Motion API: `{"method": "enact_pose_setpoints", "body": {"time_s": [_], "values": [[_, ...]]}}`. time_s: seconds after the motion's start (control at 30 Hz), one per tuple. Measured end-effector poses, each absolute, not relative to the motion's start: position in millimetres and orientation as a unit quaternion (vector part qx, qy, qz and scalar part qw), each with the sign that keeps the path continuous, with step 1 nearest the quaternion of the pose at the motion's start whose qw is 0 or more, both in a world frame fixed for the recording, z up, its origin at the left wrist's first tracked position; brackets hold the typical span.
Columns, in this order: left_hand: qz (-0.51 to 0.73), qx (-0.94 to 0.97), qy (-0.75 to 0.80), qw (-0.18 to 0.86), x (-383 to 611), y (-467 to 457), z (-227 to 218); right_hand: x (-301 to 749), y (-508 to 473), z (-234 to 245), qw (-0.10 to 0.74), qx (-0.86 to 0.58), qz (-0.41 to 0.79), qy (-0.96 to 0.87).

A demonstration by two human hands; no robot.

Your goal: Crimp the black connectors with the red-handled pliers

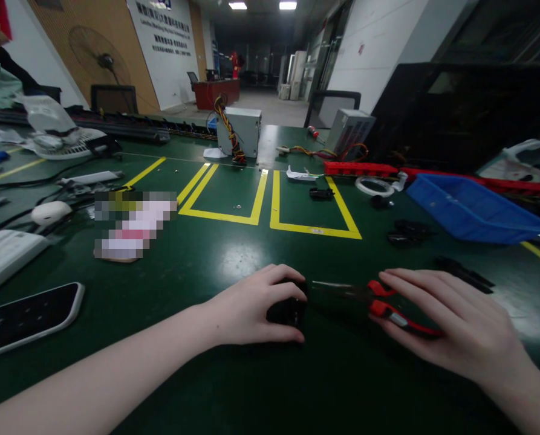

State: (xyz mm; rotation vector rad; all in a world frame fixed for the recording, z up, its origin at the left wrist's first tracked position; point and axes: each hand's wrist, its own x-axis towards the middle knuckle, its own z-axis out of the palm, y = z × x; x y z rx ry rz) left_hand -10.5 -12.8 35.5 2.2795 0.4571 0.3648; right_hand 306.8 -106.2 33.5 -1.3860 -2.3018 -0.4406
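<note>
Near the middle front of the table, my left hand (pixel 256 308) is closed around a small black object (pixel 288 308); the fingers hide most of it, so its kind does not show. To the right, my right hand (pixel 455 326) grips a pair of long-nose pliers (pixel 381 299) by their red handles. Their slim metal jaws point left towards the black object, with a small gap between the tips and my left fingers. Past the right hand lies a dark, elongated part (pixel 464 273) on the table.
A blue bin (pixel 473 208) stands at the right, with black parts (pixel 408 232) beside it. Power supply units (pixel 247 133) sit at the back behind yellow-taped rectangles. On the left are a phone (pixel 29 317), a white box (pixel 9 257) and cables. A person's sleeve (pixel 0 87) shows far left.
</note>
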Motion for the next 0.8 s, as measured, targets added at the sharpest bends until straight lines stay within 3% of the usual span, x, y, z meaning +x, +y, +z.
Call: {"method": "enact_pose_setpoints", "body": {"time_s": [0.43,0.8], "values": [[0.17,0.885,0.204,0.383,-8,-11,21,299,-109,15,0.225,-0.452,-0.135,-0.852],[0.149,0.888,0.211,0.381,-8,-12,34,298,-113,16,0.196,-0.456,-0.149,-0.855]]}}
